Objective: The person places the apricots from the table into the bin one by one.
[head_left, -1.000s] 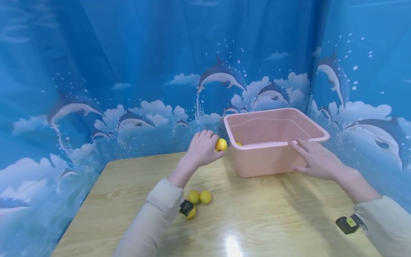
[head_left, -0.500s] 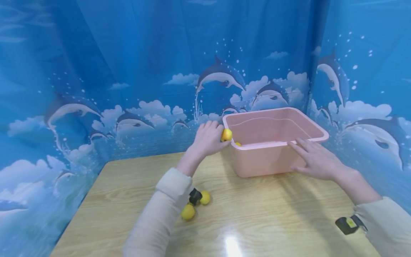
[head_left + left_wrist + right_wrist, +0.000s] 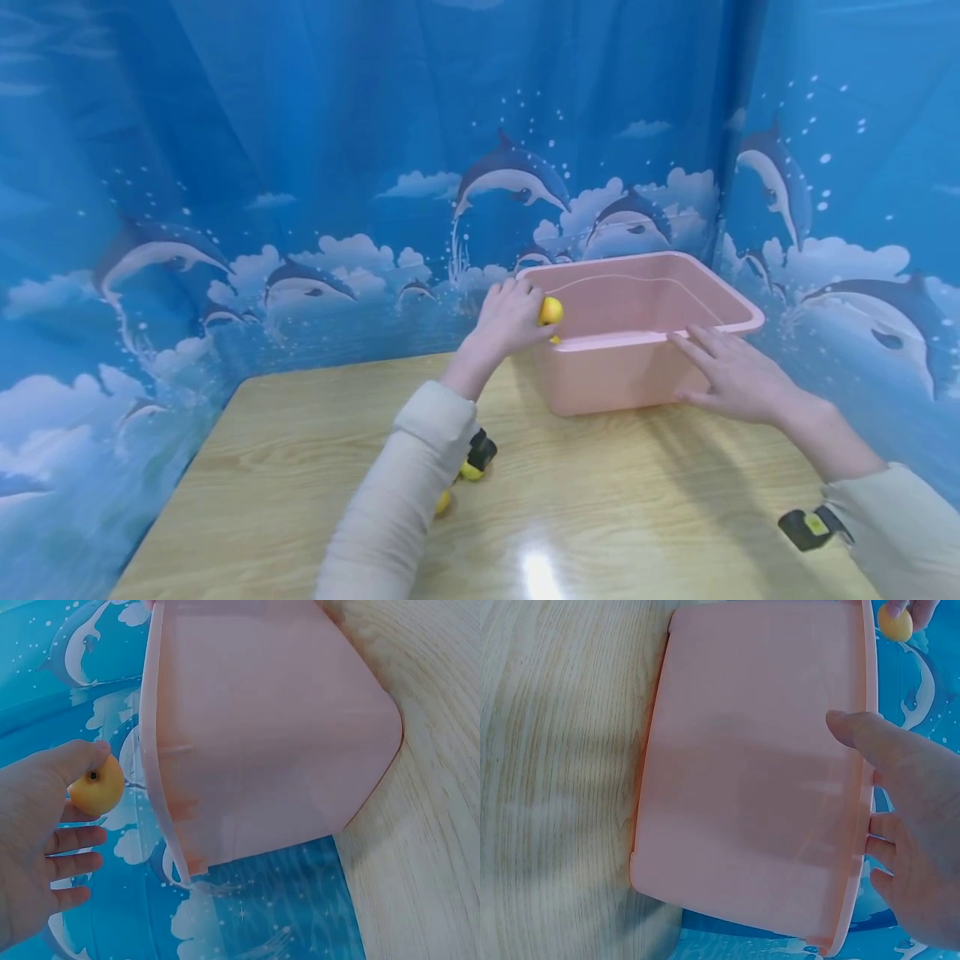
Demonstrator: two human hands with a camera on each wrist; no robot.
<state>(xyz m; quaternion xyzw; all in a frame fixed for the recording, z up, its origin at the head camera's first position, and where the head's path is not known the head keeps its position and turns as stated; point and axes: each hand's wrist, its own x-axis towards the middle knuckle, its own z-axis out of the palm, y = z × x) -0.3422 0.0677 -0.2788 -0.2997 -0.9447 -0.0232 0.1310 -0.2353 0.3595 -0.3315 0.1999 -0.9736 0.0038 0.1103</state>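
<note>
Yellow fruit (image 3: 551, 311) pinched over the rim of a pink plastic bin (image 3: 615, 379)

At left, a blue curtain (image 3: 337, 167) printed with dolphins, white clouds and water hangs behind a wood-grain desk (image 3: 300, 467). Toward the middle, a pale left sleeve (image 3: 405, 492), its cuff turned back, reaches forward over the desk, and loose yellow fruits (image 3: 443, 502) lie near it, partly hidden by the forearm and a black wrist camera (image 3: 482, 450). Beyond them, the left hand (image 3: 510, 317) holds the yellow fruit between thumb and index finger, its grip closed to the fruit's width; the left wrist view shows the other three fingers extended, clear of the fruit, and a small dark spot on its skin. The fruit is at the bin's near left corner, raised above the rim and apart from it. The bin stands upright on the desk, a bit of another yellow fruit (image 3: 555, 339) showing inside by that same corner. Farther right, the right hand (image 3: 738, 379) rests on the front rim, thumb spread away in front of the outer wall, its grip wide and relaxed, touching the bin without clasping it. At far right, a second black camera (image 3: 806, 531) juts from the cuff of a matching right sleeve (image 3: 900, 517)
</note>
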